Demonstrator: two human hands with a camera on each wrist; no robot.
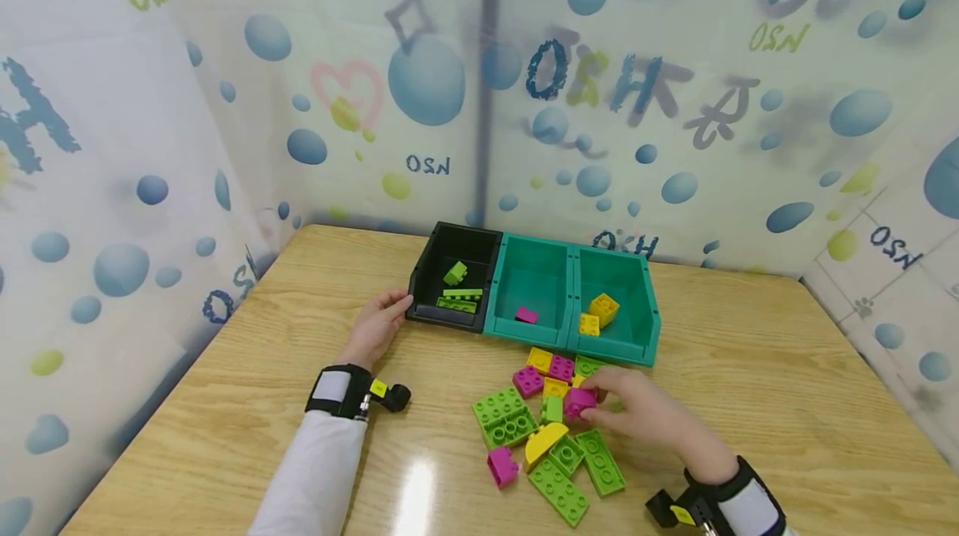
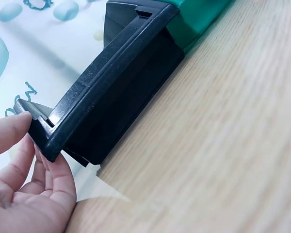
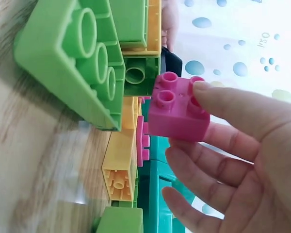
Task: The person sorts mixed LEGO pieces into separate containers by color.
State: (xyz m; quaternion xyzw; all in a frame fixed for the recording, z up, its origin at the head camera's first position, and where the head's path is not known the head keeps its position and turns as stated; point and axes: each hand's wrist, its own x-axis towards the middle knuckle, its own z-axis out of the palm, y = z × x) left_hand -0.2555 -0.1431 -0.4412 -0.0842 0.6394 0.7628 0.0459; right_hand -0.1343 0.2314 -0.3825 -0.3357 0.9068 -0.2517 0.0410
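Between thumb and fingers my right hand (image 1: 637, 411) pinches a magenta building block (image 3: 179, 114), four studs on its top, over the right side of the loose pile. My left hand (image 1: 377, 324) grips the near left corner of the black bin (image 2: 111, 92), thumb on the rim and fingers beneath it. Inside that bin lie several green blocks (image 1: 460, 295). One magenta block (image 1: 526, 315) lies in the middle teal bin (image 1: 524, 338), and yellow blocks (image 1: 603, 310) lie in the right teal bin (image 1: 614, 350).
The pile in front of the bins mixes green blocks (image 1: 558, 493), a yellow rounded block (image 1: 545, 444) and magenta blocks (image 1: 502, 467). All stand on a wooden table (image 1: 419, 436). A patterned curtain (image 1: 360, 120) hangs behind the table and along its sides.
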